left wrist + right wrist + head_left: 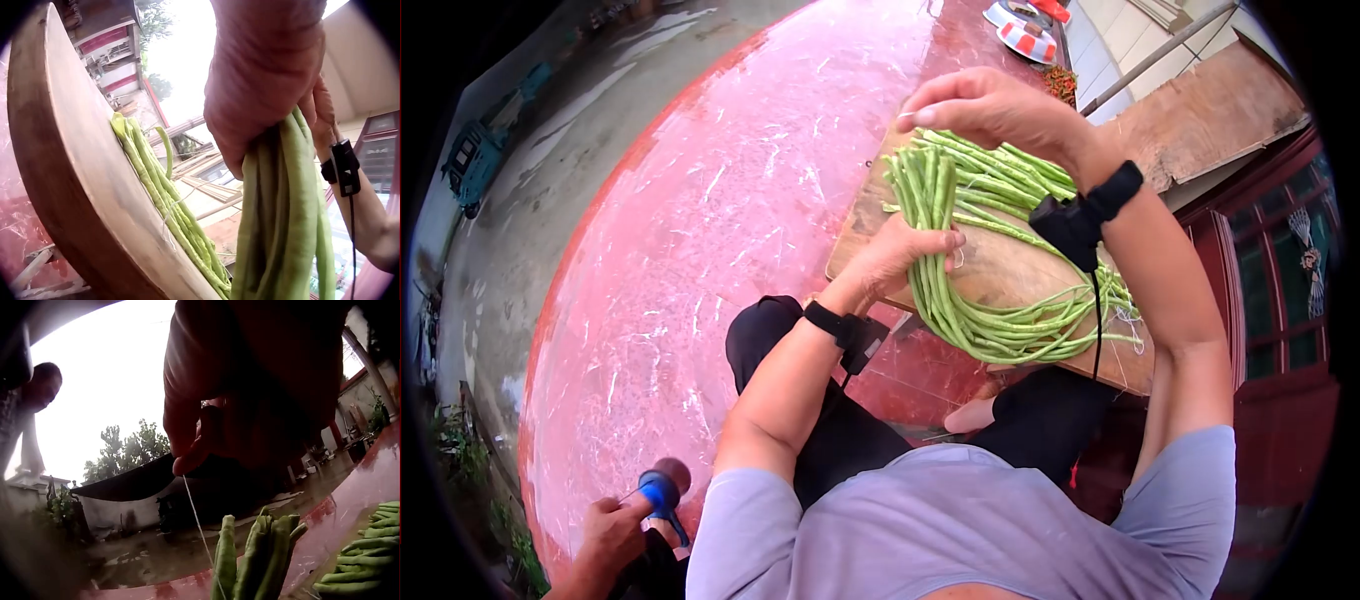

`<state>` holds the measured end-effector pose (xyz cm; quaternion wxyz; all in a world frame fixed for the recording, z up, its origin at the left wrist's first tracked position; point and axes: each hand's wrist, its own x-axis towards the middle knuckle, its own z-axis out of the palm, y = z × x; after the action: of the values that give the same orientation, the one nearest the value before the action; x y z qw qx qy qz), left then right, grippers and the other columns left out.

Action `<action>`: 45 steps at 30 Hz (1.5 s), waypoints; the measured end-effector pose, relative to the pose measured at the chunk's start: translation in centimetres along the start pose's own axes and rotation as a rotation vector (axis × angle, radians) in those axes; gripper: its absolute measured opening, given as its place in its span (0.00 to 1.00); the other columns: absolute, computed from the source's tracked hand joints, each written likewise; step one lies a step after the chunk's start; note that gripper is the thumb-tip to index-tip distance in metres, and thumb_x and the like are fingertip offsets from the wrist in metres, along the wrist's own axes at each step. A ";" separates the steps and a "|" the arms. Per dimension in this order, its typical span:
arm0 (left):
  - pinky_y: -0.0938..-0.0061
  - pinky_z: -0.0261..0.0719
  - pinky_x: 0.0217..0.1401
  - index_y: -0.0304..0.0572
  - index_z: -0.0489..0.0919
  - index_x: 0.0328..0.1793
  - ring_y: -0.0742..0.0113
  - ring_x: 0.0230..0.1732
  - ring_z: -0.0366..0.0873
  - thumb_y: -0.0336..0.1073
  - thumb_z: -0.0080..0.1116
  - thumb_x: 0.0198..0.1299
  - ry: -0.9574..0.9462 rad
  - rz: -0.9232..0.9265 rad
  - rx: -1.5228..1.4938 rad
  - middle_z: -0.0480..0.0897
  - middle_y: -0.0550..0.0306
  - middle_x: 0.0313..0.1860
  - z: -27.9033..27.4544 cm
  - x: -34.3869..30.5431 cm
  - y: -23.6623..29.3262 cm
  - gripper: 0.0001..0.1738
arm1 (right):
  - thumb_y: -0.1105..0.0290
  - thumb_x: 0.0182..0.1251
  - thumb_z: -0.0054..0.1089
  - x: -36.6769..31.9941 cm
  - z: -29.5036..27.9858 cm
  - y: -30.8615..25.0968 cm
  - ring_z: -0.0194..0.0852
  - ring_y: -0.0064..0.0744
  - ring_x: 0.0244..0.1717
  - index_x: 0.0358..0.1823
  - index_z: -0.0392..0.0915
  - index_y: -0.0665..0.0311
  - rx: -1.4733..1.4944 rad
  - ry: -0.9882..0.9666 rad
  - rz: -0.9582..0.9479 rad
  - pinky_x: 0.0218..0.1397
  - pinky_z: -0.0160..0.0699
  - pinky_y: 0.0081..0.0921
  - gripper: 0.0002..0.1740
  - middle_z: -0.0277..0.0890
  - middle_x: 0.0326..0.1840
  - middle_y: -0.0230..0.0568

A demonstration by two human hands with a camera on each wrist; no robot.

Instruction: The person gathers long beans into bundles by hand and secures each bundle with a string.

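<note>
My left hand [890, 258] grips a thick bundle of long green beans [930, 195] near its upper end. The bundle's cut tips point up, while its lower part bends round and trails across the wooden board [852, 245]. My right hand [990, 108] is raised above those tips, pinching a thin white string [199, 519] between thumb and finger. In the right wrist view the string runs taut down to the bean ends. More long beans [1015, 175] lie on the board behind the bundle. The left palm hides part of the held stems.
Loose string ends [1135, 335] lie by the beans at the board's right edge. At the lower left another person's hand [612, 530] is beside a blue-handled object [662, 492]. Red and white containers [1028, 42] stand at the back. A wooden panel [1200, 115] leans at right.
</note>
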<state>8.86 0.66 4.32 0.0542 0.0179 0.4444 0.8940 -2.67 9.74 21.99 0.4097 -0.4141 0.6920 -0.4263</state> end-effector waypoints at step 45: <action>0.76 0.72 0.24 0.44 0.72 0.46 0.75 0.22 0.72 0.45 0.66 0.60 0.407 0.038 -0.064 0.75 0.63 0.25 3.7 -0.1 -2.1 0.18 | 0.70 0.60 0.59 -3.8 18.4 6.6 0.77 0.43 0.42 0.44 0.80 0.62 -0.863 0.292 -0.410 0.49 0.74 0.32 0.11 0.78 0.39 0.46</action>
<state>9.41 4.79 4.87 -0.0528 -0.1565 0.4170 0.8938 14.05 10.60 11.17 0.0076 -0.6093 0.7598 -0.2266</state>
